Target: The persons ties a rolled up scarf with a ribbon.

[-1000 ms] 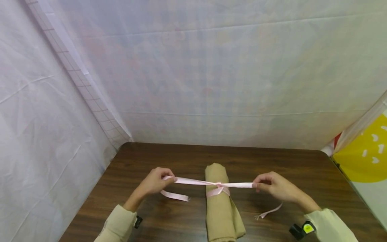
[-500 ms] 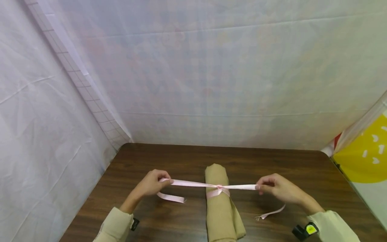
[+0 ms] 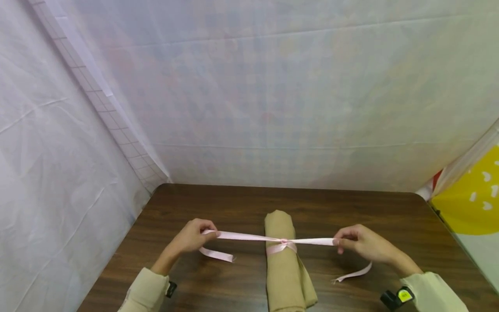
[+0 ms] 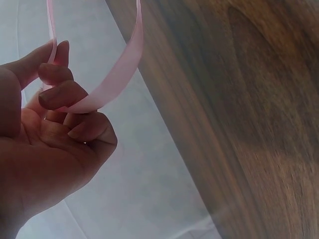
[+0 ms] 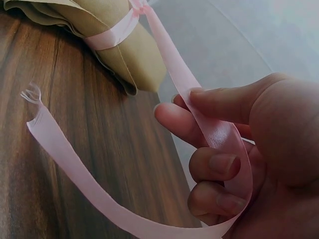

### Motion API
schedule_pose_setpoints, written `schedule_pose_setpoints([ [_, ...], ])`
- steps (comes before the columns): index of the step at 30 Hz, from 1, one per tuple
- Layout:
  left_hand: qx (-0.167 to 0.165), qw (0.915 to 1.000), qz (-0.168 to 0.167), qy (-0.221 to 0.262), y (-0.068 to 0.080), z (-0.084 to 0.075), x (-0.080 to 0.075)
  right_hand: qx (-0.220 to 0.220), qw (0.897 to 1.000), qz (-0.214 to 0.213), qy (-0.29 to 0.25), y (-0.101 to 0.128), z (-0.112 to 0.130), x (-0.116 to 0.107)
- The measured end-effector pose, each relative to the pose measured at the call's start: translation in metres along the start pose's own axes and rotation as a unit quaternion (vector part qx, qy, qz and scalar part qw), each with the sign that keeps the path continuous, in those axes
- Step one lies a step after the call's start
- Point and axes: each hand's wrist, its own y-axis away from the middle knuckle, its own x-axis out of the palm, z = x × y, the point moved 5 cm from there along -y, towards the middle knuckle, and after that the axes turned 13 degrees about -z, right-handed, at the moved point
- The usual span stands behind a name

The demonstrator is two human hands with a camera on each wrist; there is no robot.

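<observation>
A tan cloth roll (image 3: 283, 277) lies lengthwise on the table, with a pink ribbon (image 3: 245, 236) wrapped round it and crossed in a knot on top. My left hand (image 3: 193, 235) pinches one length of the ribbon to the left of the roll, and its loose tail hangs below the fingers. To the right, my right hand (image 3: 362, 244) pinches the other length between thumb and index finger. Both lengths stretch out nearly straight from the knot. In the right wrist view the ribbon (image 5: 174, 64) runs through the palm, and its frayed end hangs free.
The dark wood table (image 3: 218, 199) has a white sheet (image 3: 273, 108) behind it and another along the left. A yellow patterned panel (image 3: 468, 199) shows at the right edge. Black straps sit at both wrists.
Both hands have moved slightly outward, the left to the left and the right to the right. The ribbon lengths between knot and hands have grown longer, and the knot looks smaller.
</observation>
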Motion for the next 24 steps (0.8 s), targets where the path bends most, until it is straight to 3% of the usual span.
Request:
schedule_pose_setpoints([
  [24,-0.015,0.9998,0.006,-0.007,0.0028,0.0081,-0.0087,0.013,1.000,0.019,-0.019,0.0031,-0.0068,-0.0008],
])
